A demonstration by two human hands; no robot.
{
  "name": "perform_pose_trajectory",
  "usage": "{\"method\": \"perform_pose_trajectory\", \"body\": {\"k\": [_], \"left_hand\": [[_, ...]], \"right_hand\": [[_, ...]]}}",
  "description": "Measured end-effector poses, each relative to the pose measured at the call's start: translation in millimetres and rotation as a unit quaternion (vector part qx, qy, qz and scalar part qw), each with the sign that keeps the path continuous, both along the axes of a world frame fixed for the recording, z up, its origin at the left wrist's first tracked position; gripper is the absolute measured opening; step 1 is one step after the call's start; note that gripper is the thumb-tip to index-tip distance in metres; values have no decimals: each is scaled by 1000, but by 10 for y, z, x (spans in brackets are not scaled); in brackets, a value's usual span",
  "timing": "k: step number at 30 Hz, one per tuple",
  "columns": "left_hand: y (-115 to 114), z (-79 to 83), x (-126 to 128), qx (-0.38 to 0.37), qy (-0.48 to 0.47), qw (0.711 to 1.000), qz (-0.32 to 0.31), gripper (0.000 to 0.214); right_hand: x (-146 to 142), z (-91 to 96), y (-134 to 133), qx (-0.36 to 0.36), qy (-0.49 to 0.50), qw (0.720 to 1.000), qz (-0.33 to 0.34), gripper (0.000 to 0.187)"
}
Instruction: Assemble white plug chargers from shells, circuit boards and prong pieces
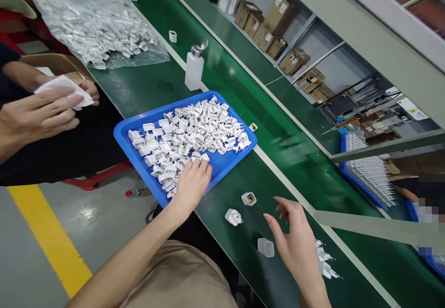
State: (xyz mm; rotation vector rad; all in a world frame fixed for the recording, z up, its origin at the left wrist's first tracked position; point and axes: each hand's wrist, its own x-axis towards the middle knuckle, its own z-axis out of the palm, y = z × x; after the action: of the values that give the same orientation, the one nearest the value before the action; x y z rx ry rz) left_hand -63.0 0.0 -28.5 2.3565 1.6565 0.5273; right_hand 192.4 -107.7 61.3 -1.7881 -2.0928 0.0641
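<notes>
My left hand (192, 182) reaches into the blue tray (227, 162) and its fingers curl onto the small white plug parts (189, 136) piled there. My right hand (295, 240) hovers over the green belt (264, 127) with fingers spread and nothing in them. Between my hands lie a white plug part (233, 216), a small open housing (249, 199) and a white cap (266, 247). A few more plug parts (325, 261) lie just right of my right hand.
A co-worker's hands (41, 113) at the left hold a white cloth (66, 87). A clear bag of white parts (97, 25), a white dispenser bottle (193, 69) and a lone cap (173, 36) sit further up the belt. Another blue tray (368, 171) is at right, with cardboard boxes (267, 25) behind.
</notes>
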Motion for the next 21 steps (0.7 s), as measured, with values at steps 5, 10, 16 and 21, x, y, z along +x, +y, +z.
{"method": "perform_pose_trajectory", "body": {"k": [5,10,16,21], "left_hand": [[38,16,71,15,-6,1000,12,27],[-212,201,558,-77,-307,948,-32,9],[-266,237,1059,-243,-429,848,-195,16],[-2,-74,986,-177,-270,901,-291,45]], "right_hand": [[21,-4,-125,12,70,997,-1,22],[196,-263,-228,-27,223,974,-30,32],[1449,-584,-702,24,379,918,-114,66],[1517,-595,-648,86,323,938,-94,62]]}}
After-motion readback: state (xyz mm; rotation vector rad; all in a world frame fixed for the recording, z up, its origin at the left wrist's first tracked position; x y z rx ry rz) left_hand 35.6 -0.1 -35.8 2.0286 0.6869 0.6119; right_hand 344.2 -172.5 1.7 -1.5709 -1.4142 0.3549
